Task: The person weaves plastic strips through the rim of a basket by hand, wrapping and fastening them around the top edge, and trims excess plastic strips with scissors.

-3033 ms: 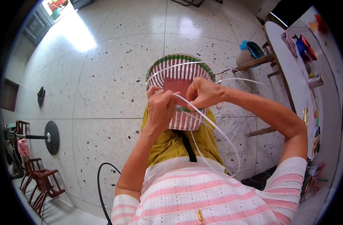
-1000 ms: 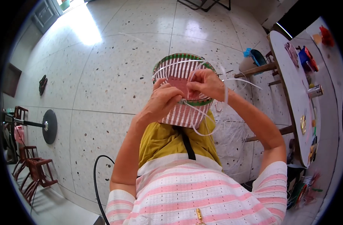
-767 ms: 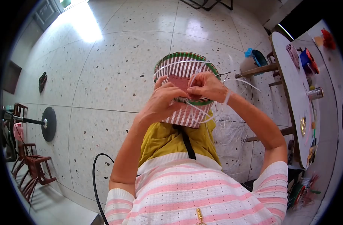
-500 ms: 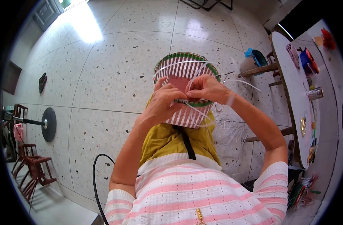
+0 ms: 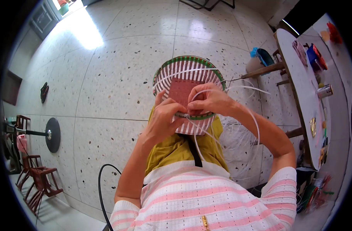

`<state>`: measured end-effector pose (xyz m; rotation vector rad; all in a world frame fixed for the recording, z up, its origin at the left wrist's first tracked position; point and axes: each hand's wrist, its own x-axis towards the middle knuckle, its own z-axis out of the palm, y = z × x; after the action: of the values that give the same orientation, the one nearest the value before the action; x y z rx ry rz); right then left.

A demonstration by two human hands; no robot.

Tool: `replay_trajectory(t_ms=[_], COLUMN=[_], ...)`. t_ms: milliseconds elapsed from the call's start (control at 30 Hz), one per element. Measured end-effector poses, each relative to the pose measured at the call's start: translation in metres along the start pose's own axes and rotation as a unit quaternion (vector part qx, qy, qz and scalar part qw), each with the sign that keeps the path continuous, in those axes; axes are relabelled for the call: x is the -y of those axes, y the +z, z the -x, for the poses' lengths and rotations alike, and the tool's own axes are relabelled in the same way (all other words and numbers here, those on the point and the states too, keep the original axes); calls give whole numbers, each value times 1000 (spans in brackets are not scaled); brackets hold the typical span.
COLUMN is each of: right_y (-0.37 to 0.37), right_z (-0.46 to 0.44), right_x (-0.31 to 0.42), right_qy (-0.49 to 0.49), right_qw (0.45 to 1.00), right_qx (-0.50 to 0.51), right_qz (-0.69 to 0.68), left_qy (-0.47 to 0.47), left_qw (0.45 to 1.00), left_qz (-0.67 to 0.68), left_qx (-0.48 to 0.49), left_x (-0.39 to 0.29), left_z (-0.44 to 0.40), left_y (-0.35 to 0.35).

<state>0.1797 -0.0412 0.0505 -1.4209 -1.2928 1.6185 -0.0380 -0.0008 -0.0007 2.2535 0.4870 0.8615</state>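
A woven basket [image 5: 183,88] with red-brown and white stripes and a green rim leans on my lap, its opening facing up. My left hand [image 5: 164,117] is closed on the near rim, thumb outside and fingers toward the inside. Beside it, my right hand [image 5: 208,101] pinches a thin white strip [image 5: 255,121] just above the rim, and the strip loops out over my right forearm. More white strips hang from the near rim down over my yellow trousers [image 5: 170,152]. Another white strip [image 5: 191,70] crosses the far side of the opening.
Loose white strips [image 5: 239,140] lie heaped on the floor at the right. Beyond them stands a long table [image 5: 299,82] with a can [image 5: 324,91] on it, and a bin [image 5: 260,59] is near its far end. Small brown chairs [image 5: 41,175] and a round black base [image 5: 53,134] are at the left.
The basket and both hands appear slightly lower in view. The strip from my right hand has swung out into a wide loop over my forearm, and the strips below the rim hang lower.
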Motion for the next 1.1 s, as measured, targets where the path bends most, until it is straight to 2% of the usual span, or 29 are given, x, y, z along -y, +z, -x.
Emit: replay_trajectory(t_ms=[67,333,433,500,633,700,933,1100], right_y=[6,15,17,18,22,22,27,30], right_z=[8,14,12,9,11,12,6,5], right_x=[7,-1,-5,-9,-7,-6,-12,-16], right_qy=[30,-8,-53,-150,-125,-61,-48,-34], right_qw=[1000,997,994,979,982,986,980,981], right_qx=[2,70,90,111,122,152,191,192], right_qz=[10,0,25,82,67,20,-15,18], left_qy=[3,-2,-5,-13,-13,-12,-21,-15], left_qw=[1000,1000,1000,1000,1000,1000,999,1000], left_qz=[-3,-1,-10,-9,-18,-21,-23,-26], left_qx=[-11,-3,-11,-13,-11,-4,-8,-8], left_x=[-6,-26,-32,-34,-35,-37,-43,-42], left_z=[6,21,25,29,35,37,43,46], left_y=[1,0,2,1,3,4,4,4])
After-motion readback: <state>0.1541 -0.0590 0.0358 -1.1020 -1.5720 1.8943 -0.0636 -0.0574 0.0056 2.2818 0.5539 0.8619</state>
